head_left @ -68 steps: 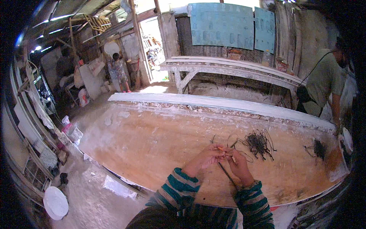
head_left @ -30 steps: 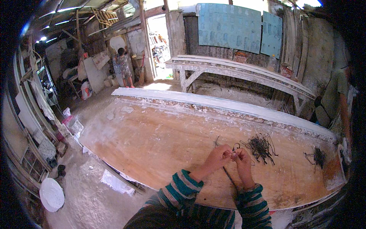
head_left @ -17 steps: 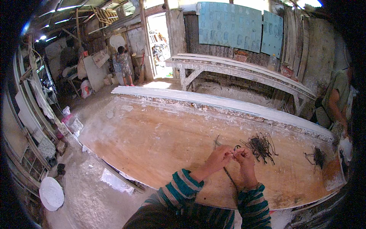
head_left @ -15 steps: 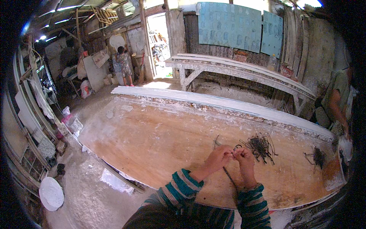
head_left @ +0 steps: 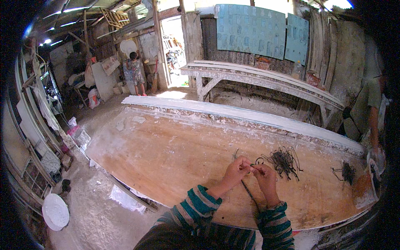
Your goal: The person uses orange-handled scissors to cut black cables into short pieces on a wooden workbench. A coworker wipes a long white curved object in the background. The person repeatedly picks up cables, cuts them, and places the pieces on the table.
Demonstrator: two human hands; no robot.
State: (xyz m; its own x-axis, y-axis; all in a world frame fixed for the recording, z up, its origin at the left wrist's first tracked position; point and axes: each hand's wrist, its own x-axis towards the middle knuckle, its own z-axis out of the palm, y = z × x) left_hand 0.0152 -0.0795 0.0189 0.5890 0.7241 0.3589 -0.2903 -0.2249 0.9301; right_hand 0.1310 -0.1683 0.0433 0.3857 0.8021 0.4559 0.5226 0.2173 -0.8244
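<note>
While they're nearly fingertip to fingertip over the wooden tabletop (head_left: 175, 154), the left hand (head_left: 236, 173) and right hand (head_left: 266, 179) are both pinching a skinny dark cord (head_left: 252, 165). There's a messy black tangle (head_left: 284, 161) just past the right one.

A black cord (head_left: 252, 165), mostly hidden, is pinched between the left hand (head_left: 236, 171) and right hand (head_left: 266, 178); 1 dark strip (head_left: 248, 191) slants below them, and a tangled bundle of dark cords (head_left: 284, 161) lies just beyond the right hand.
</note>
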